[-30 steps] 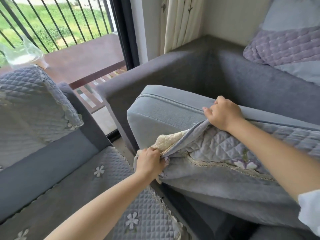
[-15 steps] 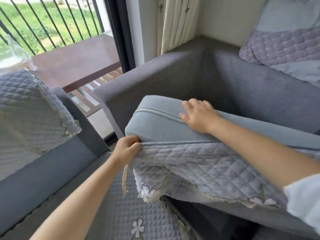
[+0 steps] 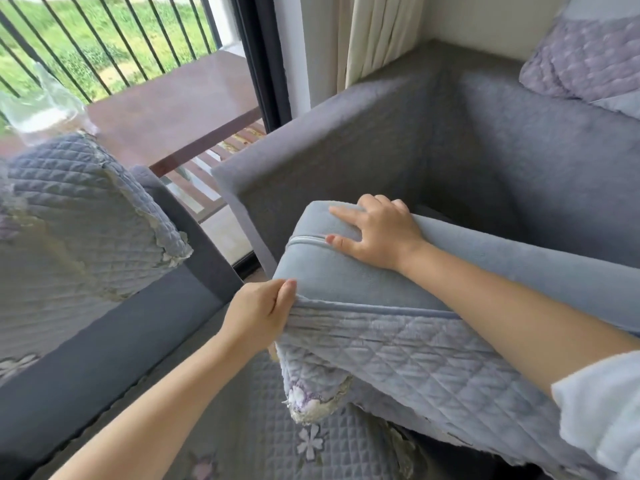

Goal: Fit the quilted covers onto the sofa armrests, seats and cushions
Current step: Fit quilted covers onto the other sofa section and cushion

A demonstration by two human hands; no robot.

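A grey-blue seat cushion (image 3: 346,282) is tilted up out of the dark grey sofa frame (image 3: 346,133). A quilted cover (image 3: 398,358) with a lace and flower trim lies over the cushion's near face. My left hand (image 3: 259,317) pinches the cover's corner at the cushion's left edge. Resting flat on the cushion's top corner is my right hand (image 3: 377,233), fingers spread across the piping seam.
A second sofa at the left has a quilted cover on its armrest (image 3: 79,209) and on its seat (image 3: 277,427). A purple quilted pillow (image 3: 585,53) leans at the top right. Behind stand a curtain (image 3: 377,32), a glass door and balcony railing (image 3: 104,39).
The cover, first folded back with its pale underside showing, now lies spread down the cushion's near face. My right hand let go of it and moved onto the cushion's top corner.
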